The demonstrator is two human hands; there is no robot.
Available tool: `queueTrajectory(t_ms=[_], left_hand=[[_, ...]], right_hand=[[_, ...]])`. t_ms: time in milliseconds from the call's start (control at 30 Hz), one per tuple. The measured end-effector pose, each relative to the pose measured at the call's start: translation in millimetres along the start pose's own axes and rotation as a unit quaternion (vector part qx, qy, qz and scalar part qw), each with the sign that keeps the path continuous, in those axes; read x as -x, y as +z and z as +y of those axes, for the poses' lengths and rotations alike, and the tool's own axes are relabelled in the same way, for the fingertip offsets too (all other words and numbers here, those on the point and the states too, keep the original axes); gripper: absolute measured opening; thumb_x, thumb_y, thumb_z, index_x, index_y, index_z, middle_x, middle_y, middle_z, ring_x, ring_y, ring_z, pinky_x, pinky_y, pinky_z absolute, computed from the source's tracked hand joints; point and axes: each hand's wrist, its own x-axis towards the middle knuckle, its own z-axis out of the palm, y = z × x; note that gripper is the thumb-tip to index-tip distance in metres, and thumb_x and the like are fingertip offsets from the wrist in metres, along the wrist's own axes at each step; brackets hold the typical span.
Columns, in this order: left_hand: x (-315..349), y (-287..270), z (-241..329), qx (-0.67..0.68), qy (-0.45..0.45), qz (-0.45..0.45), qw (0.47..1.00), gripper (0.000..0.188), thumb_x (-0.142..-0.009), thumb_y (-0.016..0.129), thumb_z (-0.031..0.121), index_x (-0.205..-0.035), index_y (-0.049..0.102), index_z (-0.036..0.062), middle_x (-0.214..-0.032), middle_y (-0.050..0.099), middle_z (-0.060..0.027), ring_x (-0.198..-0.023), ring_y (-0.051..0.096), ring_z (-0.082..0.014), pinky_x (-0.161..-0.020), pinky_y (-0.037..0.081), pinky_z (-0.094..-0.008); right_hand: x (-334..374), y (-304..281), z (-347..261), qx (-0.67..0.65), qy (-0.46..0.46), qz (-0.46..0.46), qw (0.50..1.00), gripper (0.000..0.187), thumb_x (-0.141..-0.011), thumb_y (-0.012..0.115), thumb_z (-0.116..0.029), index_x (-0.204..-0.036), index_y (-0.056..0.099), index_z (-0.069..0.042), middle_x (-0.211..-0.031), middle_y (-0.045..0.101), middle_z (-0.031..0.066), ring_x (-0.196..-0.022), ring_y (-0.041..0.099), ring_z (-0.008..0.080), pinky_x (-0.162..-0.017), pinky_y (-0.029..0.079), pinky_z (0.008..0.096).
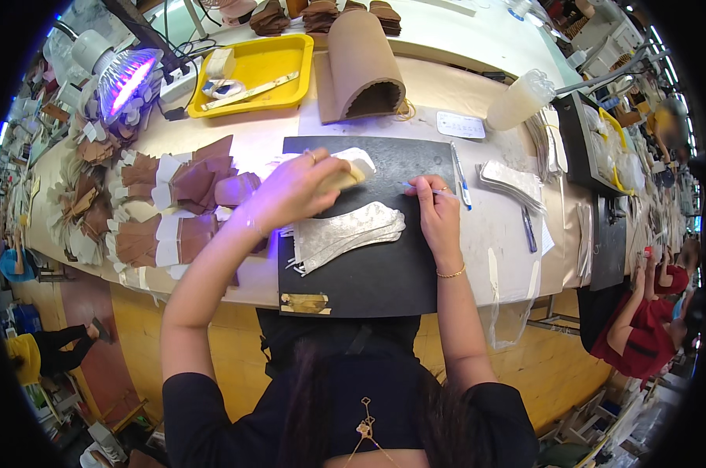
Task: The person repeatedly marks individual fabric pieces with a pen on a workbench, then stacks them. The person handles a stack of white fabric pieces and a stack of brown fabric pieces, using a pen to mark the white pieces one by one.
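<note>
A black board point(400, 288) lies on the table in front of me. Over its far left part, my left hand point(302, 186) is closed round a small cream pad point(349, 175); a white cut piece point(359, 158) shows just beyond it. Nearer me, several whitish patterned cut pieces point(345, 236) lie fanned on the board, with thin strips at their left end. At the board's right side, my right hand point(437, 207) pinches a thin, pale-blue, pen-like stick point(410, 186). Its tip points left, apart from the pieces.
Brown and white piles of pieces point(169, 183) cover the table's left, below a lit lamp point(126, 82). Behind the board stand a yellow tray point(302, 97) and a brown arched block point(361, 54). Rightward are a pen point(464, 187), white pieces point(511, 183) and a bottle point(521, 100).
</note>
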Motion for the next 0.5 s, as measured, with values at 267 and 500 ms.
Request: queueTrajectory(t_ms=[267, 500], left_hand=[[-29.9, 11.4, -32.9, -0.103, 0.104, -0.008, 0.989, 0.036, -0.082, 0.071, 0.012, -0.117, 0.063, 0.0079, -0.113, 0.069, -0.0129, -0.099, 0.066, -0.0334, -0.09, 0.052, -0.0438], [-13.9, 14.6, -31.0, -0.137, 0.091, 0.028, 0.986, 0.036, -0.083, 0.07, 0.013, -0.118, 0.065, 0.008, -0.123, 0.069, -0.0103, -0.102, 0.065, -0.0303, -0.095, 0.05, -0.0406]], right_hand=[[0.5, -4.1, 1.6, -0.013, 0.017, 0.01, 1.0, 0.029, -0.106, 0.056, -0.022, -0.096, 0.069, 0.001, -0.084, 0.072, 0.012, -0.077, 0.069, 0.0201, -0.072, 0.052, 0.0315], [-1.0, -2.6, 3.2, -0.021, 0.005, 0.0, 1.0, 0.027, -0.106, 0.056, -0.022, -0.101, 0.068, 0.001, -0.085, 0.071, 0.0099, -0.079, 0.069, 0.018, -0.073, 0.053, 0.03]])
